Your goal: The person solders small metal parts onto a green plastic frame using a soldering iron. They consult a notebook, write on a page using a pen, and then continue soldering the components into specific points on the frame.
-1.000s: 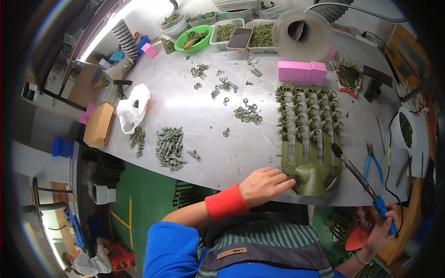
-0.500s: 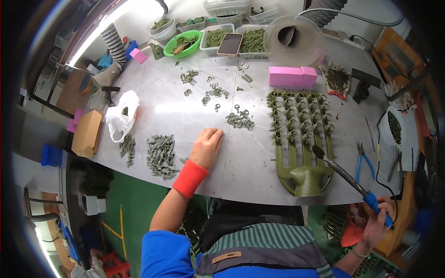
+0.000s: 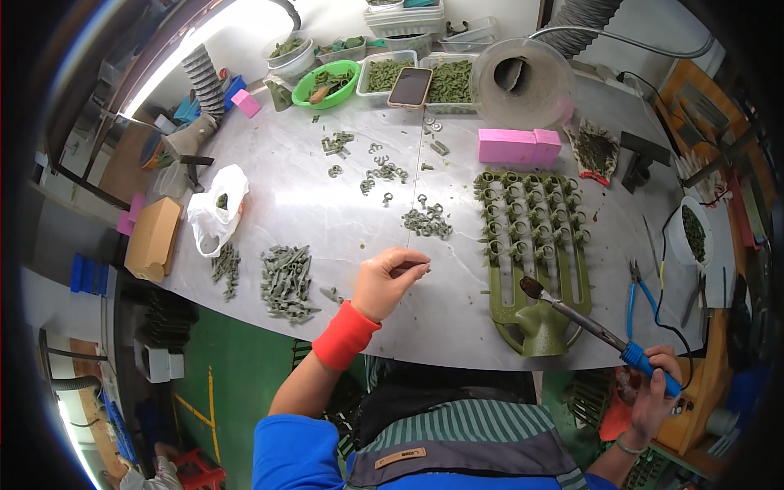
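The small green piece (image 3: pixel 420 267) sits pinched in my left hand (image 3: pixel 390 282), over the table (image 3: pixel 327 204) beside the green rack (image 3: pixel 535 245). My right hand (image 3: pixel 657 392) grips the soldering iron (image 3: pixel 584 320); I'd keep both steady.

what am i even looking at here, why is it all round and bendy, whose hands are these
This is a fisheye camera worn on a person's head, looking down at their own two bare hands, so straight edges curve. The left hand, with a red wristband, pinches something small and grey-green in its fingers above the grey table. The right hand holds a blue-handled soldering tool, tip over a green rack filled with small parts. Around lie piles of grey-green parts, a pink block, a white bag and blue pliers.
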Demonstrator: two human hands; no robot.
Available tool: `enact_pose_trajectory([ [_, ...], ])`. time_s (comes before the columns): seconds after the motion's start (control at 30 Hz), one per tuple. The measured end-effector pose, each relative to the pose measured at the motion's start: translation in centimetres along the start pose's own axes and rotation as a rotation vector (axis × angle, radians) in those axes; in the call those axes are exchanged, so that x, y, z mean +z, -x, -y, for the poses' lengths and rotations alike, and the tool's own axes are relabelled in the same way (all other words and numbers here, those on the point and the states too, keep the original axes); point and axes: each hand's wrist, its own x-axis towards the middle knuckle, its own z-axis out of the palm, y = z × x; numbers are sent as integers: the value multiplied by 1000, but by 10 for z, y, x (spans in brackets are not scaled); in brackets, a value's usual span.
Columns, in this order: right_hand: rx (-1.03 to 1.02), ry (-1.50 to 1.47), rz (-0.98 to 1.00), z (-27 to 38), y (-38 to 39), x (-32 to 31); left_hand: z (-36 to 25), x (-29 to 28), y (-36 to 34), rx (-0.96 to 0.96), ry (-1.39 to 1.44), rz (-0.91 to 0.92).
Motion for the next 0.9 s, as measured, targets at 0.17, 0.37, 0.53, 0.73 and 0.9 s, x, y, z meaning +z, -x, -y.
enact_pose_trajectory([
  [0.17,24,-43,13,-2,-1,10,-20,18,-2,255,-262,39],
  [0.37,11,-43,50,-3,-9,19,-33,47,-11,322,-194,54],
  [0.53,17,-143,138,-4,-21,31,-42,67,-18,458,-336,40],
  [0.73,40,-155,148,-13,-29,41,-48,80,-31,714,-646,-2],
  [0.9,33,-198,148,-25,-35,50,-45,87,-37,729,-743,16],
])
